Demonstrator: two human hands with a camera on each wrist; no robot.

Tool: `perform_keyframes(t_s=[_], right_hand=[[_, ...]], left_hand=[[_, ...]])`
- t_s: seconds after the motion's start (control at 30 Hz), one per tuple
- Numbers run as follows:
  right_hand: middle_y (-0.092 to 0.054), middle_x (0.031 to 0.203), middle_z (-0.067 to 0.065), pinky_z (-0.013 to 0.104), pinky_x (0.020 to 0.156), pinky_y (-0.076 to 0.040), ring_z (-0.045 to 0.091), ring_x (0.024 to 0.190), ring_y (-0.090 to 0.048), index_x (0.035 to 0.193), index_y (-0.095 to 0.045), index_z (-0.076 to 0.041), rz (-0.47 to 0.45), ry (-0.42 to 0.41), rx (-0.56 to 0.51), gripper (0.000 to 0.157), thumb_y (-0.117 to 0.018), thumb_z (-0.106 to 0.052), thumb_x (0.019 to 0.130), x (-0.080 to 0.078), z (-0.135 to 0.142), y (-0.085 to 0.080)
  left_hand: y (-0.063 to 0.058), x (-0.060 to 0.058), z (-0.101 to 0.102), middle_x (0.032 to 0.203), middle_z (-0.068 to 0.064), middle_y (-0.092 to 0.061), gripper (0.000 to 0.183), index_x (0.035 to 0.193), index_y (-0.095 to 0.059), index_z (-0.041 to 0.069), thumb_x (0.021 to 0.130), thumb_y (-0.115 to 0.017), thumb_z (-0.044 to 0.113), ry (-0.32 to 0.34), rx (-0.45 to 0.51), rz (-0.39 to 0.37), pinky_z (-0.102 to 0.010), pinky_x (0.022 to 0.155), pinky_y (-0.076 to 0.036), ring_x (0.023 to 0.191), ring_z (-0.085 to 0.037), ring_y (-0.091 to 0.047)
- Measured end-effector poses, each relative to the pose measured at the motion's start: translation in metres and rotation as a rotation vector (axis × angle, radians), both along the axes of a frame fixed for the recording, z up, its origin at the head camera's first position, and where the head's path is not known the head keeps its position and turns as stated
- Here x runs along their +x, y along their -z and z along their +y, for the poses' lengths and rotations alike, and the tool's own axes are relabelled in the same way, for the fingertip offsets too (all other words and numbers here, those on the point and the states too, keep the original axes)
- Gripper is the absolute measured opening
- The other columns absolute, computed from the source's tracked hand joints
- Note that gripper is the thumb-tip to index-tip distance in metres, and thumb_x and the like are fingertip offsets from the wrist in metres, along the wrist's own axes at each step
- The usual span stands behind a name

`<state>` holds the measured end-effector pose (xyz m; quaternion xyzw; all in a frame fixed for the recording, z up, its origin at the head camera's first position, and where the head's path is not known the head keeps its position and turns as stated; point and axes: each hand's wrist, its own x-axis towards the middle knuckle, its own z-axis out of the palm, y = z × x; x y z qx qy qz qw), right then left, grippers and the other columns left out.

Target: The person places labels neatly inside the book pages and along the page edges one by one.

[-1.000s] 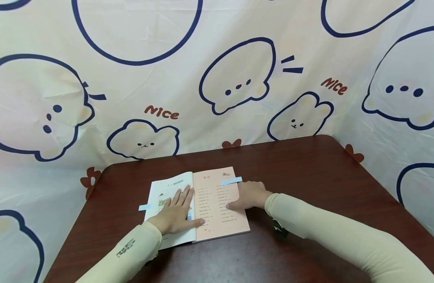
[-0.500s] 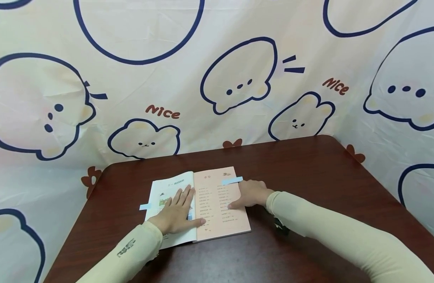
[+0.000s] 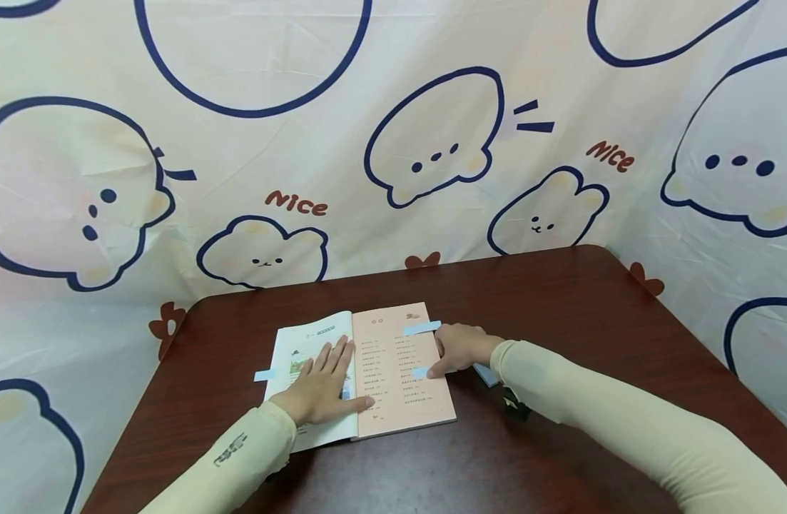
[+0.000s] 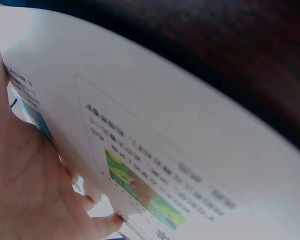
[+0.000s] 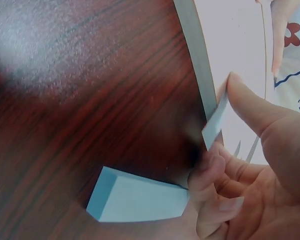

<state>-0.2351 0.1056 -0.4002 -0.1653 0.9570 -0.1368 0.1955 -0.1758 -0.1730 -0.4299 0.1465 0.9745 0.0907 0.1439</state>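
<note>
An open book lies on the dark table, with a white left page and a pink right page of printed lines. My left hand rests flat across the left page, fingers spread and thumb reaching onto the pink page. At the pink page's right edge, my right hand pinches a pale blue sticky tab, thumb pressing it at the paper and the other fingers curled. Another blue tab sticks out above that hand. A third tab projects from the left page.
A light blue piece of folded paper or pad lies beside the right fingers, partly behind the sleeve in the head view. The brown wooden table meets a cartoon-printed cloth at its back and sides.
My right hand has shifted slightly right, baring a blue tab by its thumb on the pink page. The light blue piece now shows beneath the right wrist. My left hand stays put.
</note>
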Motion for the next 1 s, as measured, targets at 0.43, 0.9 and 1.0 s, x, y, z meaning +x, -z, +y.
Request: perform_keyframes(t_s=[0.43, 0.9, 1.0], right_hand=[[-0.055, 0.067, -0.003, 0.029, 0.061, -0.034, 0.013, 0.061, -0.049, 0.076, -0.059, -0.013, -0.022, -0.03, -0.051, 0.034, -0.087, -0.031, 0.08, -0.004, 0.008, -0.002], [-0.052, 0.064, -0.004, 0.023, 0.053, -0.035, 0.01, 0.057, -0.045, 0.084, -0.063, -0.008, -0.059, -0.085, -0.16, 0.029, -0.087, -0.023, 0.08, -0.008, 0.019, 0.001], [-0.05, 0.061, -0.004, 0.022, 0.053, -0.036, 0.009, 0.055, -0.043, 0.086, -0.064, -0.006, -0.058, -0.098, -0.205, 0.029, -0.087, -0.023, 0.08, -0.009, 0.023, 0.0]], left_hand=[[0.0, 0.0, 0.0, 0.173, -0.012, -0.002, 0.115, 0.163, -0.007, 0.007, 0.086, -0.051, 0.079, 0.0, -0.012, -0.01, -0.067, 0.122, -0.015, 0.158, -0.041, -0.007], [0.0, 0.001, 0.001, 0.173, -0.012, -0.003, 0.115, 0.163, -0.008, 0.007, 0.086, -0.052, 0.08, -0.001, -0.005, -0.001, -0.068, 0.121, -0.017, 0.158, -0.041, -0.008], [0.0, 0.0, 0.0, 0.173, -0.011, -0.002, 0.115, 0.163, -0.008, 0.007, 0.086, -0.051, 0.08, 0.0, -0.004, -0.001, -0.068, 0.121, -0.017, 0.158, -0.041, -0.008]])
